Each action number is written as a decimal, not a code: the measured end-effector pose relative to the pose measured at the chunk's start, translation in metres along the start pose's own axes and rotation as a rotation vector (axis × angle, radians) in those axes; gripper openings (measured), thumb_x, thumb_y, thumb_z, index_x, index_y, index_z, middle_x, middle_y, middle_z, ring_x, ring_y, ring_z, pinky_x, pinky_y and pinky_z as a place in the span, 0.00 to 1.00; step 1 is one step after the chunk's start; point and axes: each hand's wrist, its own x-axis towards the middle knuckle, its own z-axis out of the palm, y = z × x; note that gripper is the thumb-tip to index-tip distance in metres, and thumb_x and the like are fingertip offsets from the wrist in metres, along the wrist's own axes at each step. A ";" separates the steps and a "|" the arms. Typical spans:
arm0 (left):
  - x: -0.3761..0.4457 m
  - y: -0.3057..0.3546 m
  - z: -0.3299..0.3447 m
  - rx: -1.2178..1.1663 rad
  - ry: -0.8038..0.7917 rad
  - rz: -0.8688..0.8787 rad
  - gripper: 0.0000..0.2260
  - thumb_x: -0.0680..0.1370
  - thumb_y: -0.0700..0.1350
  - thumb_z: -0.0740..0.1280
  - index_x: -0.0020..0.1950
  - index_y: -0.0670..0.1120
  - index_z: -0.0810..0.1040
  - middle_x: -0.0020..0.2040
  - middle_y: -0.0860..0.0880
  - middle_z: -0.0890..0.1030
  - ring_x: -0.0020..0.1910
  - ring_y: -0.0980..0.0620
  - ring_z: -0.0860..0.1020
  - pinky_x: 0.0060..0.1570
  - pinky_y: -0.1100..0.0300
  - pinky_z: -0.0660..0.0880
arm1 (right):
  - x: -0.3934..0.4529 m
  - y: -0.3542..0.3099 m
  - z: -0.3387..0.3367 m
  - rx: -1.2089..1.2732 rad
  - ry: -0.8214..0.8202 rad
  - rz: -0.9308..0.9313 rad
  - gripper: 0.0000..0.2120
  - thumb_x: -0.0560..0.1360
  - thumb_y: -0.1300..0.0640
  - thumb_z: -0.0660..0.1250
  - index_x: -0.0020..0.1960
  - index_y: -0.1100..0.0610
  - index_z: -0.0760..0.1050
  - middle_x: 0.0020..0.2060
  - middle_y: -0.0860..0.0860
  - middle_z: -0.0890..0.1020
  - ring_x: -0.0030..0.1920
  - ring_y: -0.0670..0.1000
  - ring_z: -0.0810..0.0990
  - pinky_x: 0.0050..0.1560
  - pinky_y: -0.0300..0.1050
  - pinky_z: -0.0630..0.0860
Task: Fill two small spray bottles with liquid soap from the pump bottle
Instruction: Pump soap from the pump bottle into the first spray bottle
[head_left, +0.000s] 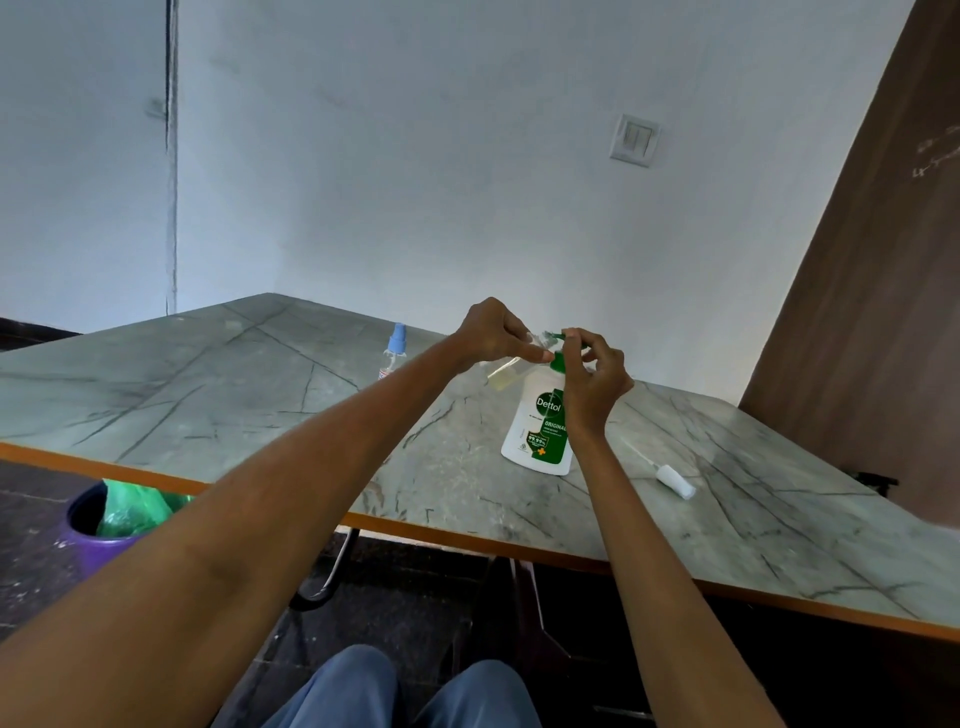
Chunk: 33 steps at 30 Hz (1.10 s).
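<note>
1. Pump bottle (537, 426), white w/ green label, stands upright on marble-look table (208, 395), near front edge.
2. Right hand (595, 382) on its green pump head, fingers curled round the top.
3. Left hand (493, 332) pinches a small clear spray bottle (503, 375), tilted, neck at the pump spout; yellowish liquid inside.
4. Removed white sprayer cap (674, 480) w/ tube lies on table, just right of pump bottle.
5. Second spray bottle (393, 353), blue cap on, upright further back-left.
6. Purple bin (91, 545) w/ green liner on floor, left.
</note>
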 end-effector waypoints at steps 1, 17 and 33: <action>0.000 0.000 0.001 0.003 -0.001 0.001 0.16 0.64 0.47 0.78 0.46 0.37 0.84 0.35 0.51 0.80 0.33 0.59 0.72 0.35 0.66 0.66 | 0.001 0.000 0.000 0.000 0.000 -0.002 0.08 0.75 0.53 0.66 0.47 0.55 0.82 0.38 0.46 0.77 0.39 0.39 0.71 0.60 0.51 0.62; 0.002 0.004 0.004 -0.013 0.038 0.010 0.17 0.66 0.46 0.77 0.49 0.37 0.83 0.42 0.48 0.81 0.35 0.59 0.73 0.34 0.68 0.67 | 0.006 -0.003 0.000 -0.012 0.029 -0.030 0.08 0.75 0.53 0.66 0.46 0.55 0.81 0.38 0.42 0.76 0.39 0.39 0.71 0.56 0.45 0.60; 0.000 0.006 0.003 -0.033 0.052 -0.029 0.16 0.65 0.47 0.78 0.46 0.37 0.83 0.33 0.52 0.78 0.32 0.59 0.71 0.32 0.68 0.65 | 0.009 -0.004 -0.002 -0.050 -0.007 -0.006 0.07 0.76 0.53 0.65 0.46 0.55 0.80 0.42 0.48 0.82 0.41 0.40 0.71 0.58 0.46 0.59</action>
